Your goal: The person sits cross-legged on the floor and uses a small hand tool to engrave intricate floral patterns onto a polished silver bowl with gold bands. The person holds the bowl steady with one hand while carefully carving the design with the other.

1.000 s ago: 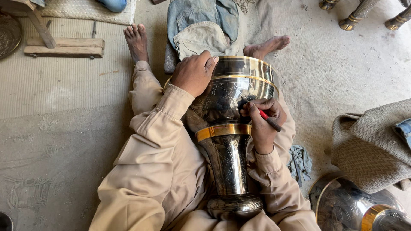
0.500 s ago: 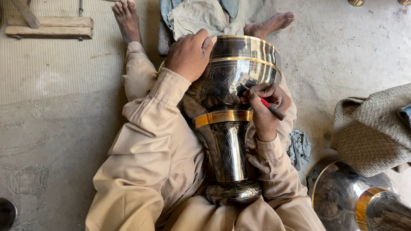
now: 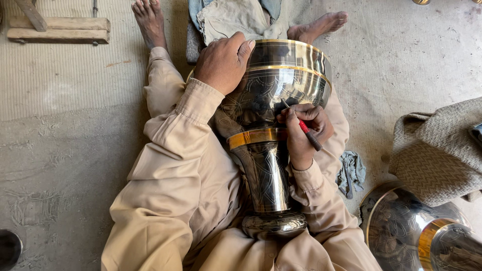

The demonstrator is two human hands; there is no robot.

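A large polished metal vase (image 3: 273,125) with gold bands lies across my lap, its wide bowl toward my bare feet (image 3: 149,20) and its foot near my waist. My left hand (image 3: 222,62) rests flat on the bowl's left side, steadying it. My right hand (image 3: 303,131) grips a thin red-and-dark engraving tool (image 3: 304,129), its tip touching the bowl's engraved surface just above the gold neck band. I wear a beige long-sleeved outfit.
A second engraved metal vessel (image 3: 419,233) lies at the lower right. A woven grey-brown cloth (image 3: 442,150) sits at the right, a small grey rag (image 3: 351,170) beside my right elbow. Wooden blocks (image 3: 57,29) lie at the upper left. Folded cloth (image 3: 236,17) lies between my feet.
The view has shifted slightly, bringing the vase and hands a little lower in the frame. My right hand keeps the tool on the bowl; my left hand stays on it.
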